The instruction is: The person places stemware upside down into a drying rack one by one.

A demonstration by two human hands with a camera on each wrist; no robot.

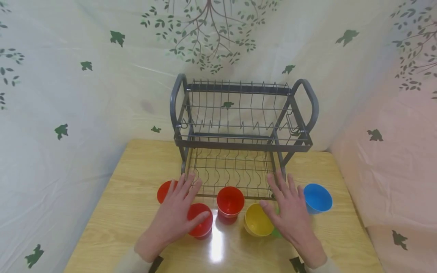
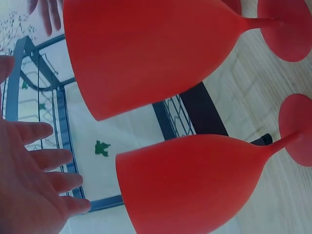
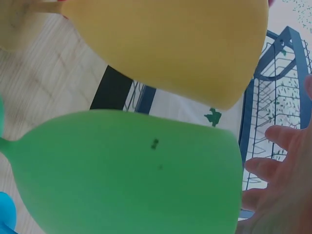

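My left hand (image 1: 174,214) hovers palm down with spread fingers over two red goblets, one red goblet (image 1: 200,220) beside the thumb and another red goblet (image 1: 165,191) partly hidden behind the fingers. Stems and round feet show on the red goblets (image 2: 185,183) in the left wrist view. A third red goblet (image 1: 230,201) stands between the hands. Fingers spread, my right hand (image 1: 290,212) is above a green goblet (image 3: 126,170), mostly hidden in the head view. A yellow goblet (image 1: 258,220) is by its thumb, a blue goblet (image 1: 318,198) to its right. Neither hand holds anything.
A dark two-tier dish rack (image 1: 243,144) of metal wire stands behind the goblets on the wooden table (image 1: 136,167). Pale cloth (image 1: 102,76) printed with leaves and birds hangs at the back and sides.
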